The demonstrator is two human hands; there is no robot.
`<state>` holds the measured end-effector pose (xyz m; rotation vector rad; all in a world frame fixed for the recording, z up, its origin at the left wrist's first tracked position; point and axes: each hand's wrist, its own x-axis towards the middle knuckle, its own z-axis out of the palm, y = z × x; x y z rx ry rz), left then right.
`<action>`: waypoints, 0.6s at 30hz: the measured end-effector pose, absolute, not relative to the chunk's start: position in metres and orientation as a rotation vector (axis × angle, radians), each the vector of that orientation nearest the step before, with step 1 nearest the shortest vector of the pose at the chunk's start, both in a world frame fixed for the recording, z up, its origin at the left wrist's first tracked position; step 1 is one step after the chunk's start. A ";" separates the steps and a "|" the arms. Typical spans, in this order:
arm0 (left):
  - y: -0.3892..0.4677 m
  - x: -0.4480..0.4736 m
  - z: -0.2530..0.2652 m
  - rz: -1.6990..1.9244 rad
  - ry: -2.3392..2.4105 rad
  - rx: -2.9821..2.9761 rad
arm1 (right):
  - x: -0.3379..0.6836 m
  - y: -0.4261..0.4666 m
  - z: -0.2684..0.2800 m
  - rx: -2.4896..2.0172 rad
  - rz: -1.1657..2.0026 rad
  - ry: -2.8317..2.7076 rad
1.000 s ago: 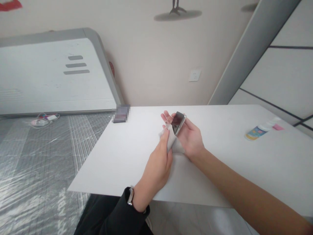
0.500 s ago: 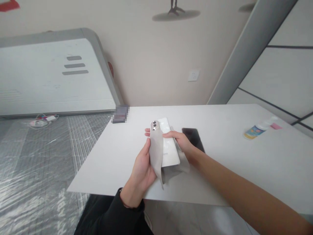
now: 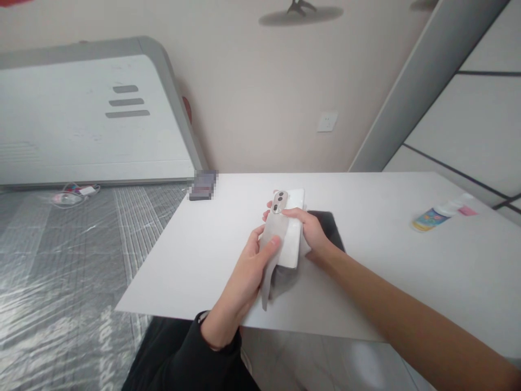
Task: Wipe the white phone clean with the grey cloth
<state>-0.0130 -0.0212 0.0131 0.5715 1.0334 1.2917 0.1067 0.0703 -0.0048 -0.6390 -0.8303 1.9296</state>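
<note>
White phone point(image 3: 293, 239) back-up above the surface point(image 3: 203, 255), gripped by right hand point(image 3: 311, 231), left hand point(image 3: 248, 271) pressing grey cloth point(image 3: 271, 244) on it; dark phone point(image 3: 331, 228) lying just behind, bottle point(image 3: 433, 216) well right.

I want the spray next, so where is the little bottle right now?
In the head view the bottle lies on its side at the table's far right, well clear of both hands and the white phone.

Bright, even, soft light; faint shadows under the hands on the worktop point(image 3: 366, 260). Wide-angle bending at the edges; mild softness throughout.
</note>
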 end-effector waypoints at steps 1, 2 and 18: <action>-0.023 -0.014 0.012 1.277 1.075 0.662 | 0.106 0.070 -0.005 -0.623 1.944 -0.833; -0.024 -0.015 0.012 1.267 1.113 0.736 | 0.106 0.069 -0.004 -0.599 1.954 -0.831; -0.011 -0.020 0.011 1.221 0.851 0.260 | 0.105 0.066 0.010 -0.513 1.885 -0.628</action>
